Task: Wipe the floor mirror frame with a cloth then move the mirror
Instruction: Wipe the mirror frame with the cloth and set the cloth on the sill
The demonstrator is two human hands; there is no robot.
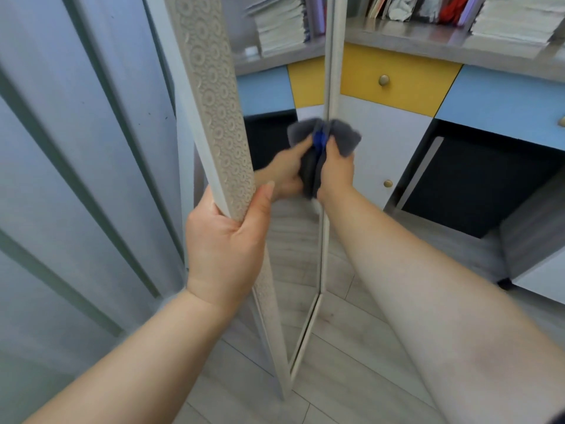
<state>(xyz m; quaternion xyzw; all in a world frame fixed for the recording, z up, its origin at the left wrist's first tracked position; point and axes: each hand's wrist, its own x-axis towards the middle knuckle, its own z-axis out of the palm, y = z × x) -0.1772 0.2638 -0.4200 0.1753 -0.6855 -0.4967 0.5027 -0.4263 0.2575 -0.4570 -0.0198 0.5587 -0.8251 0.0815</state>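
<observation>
Gripped the patterned near edge of the floor mirror frame with the left hand, fingers curled round it. Clasped a grey cloth round the far edge with the right hand. Rested the frame's foot on the plank floor, between curtain and desk.

I saw the mirror standing on the floor straight ahead of me, with the curtain just to its left. My left hand gripped its near edge, low in view. My right hand held the cloth around its far edge, further from me and to the right. Behind the mirror and off to the right stood the bench, with drawers under its top and books stacked on it.
</observation>
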